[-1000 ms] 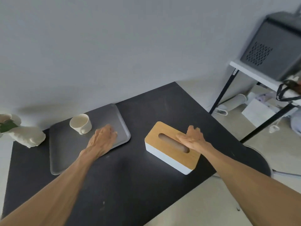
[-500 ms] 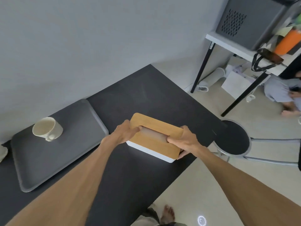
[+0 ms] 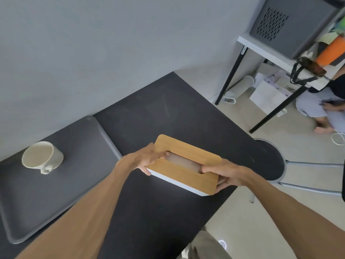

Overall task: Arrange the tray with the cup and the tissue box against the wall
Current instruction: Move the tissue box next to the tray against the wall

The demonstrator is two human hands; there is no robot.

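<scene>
Between hands, wood-lidded tissue box [image 3: 188, 165]

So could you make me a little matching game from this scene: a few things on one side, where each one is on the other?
Things:
1. cup
2. tissue box
3. tray
4. stool

Places:
A. held at both ends by the left hand and right hand
B. on the floor beside the table
C. on the tray
D. flat on the table, by the wall

Pairs: 1-C, 2-A, 3-D, 4-B
</scene>
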